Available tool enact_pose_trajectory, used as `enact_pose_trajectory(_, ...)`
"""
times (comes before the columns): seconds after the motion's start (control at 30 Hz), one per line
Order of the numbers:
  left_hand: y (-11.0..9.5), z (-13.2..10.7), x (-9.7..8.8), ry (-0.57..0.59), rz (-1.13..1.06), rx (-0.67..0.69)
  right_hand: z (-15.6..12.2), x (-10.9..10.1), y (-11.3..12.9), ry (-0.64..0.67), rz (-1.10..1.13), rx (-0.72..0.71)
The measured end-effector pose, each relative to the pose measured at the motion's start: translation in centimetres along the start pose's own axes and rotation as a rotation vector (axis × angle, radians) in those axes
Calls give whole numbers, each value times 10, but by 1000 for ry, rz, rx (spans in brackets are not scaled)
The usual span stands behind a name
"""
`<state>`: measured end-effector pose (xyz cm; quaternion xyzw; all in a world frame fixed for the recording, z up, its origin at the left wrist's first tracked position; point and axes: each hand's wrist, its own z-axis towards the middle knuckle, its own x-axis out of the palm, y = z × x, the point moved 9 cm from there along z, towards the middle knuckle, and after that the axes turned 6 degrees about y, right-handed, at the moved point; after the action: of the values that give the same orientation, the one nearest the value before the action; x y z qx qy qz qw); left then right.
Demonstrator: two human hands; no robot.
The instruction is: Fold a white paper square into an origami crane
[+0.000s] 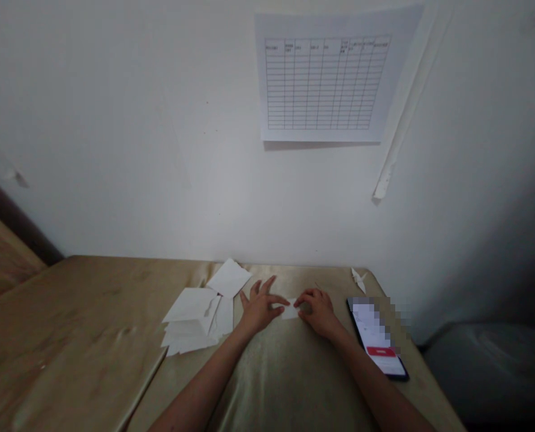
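Observation:
A small white piece of paper [290, 310] lies on the gold-brown cloth surface between my two hands. My left hand [259, 306] has its thumb and index finger on the left edge of the paper, while its other fingers spread out toward the wall. At the right edge, my right hand [316, 309] holds the paper between thumb and index, its other fingers curled. The fingertips partly cover the paper, so any fold in it is hard to make out.
Left of my hands lies a loose pile of white papers [191, 315], with another white sheet [229, 278] behind it. A lit phone [375, 342] and a folded paper scrap [358, 280] lie right. A printed chart [328, 84] hangs on the wall.

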<state>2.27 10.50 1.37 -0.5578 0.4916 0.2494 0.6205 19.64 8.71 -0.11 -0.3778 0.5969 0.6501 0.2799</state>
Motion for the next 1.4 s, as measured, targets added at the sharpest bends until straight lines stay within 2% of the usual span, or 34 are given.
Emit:
enact_pose_trajectory(0.17,5,1,1,9,3,-8,0,-2,-3,33,43,-41)
enact_pose_trajectory(0.37,7,-1,1,-7,13,26,-2,-2,-3,14,47,-52)
enact_pose_trajectory(0.57,6,-3,-2,-68,22,31,-6,0,3,-18,-19,-70)
enact_pose_trajectory(0.8,2,-6,-3,-73,10,49,-12,-5,14,-112,-25,-97)
enact_pose_trajectory(0.93,1,-7,-5,-73,16,52,-14,-1,21,-94,-59,-136)
enact_pose_trajectory(1.4,4,-2,-1,-159,3,-18,-9,3,23,-134,-96,-57)
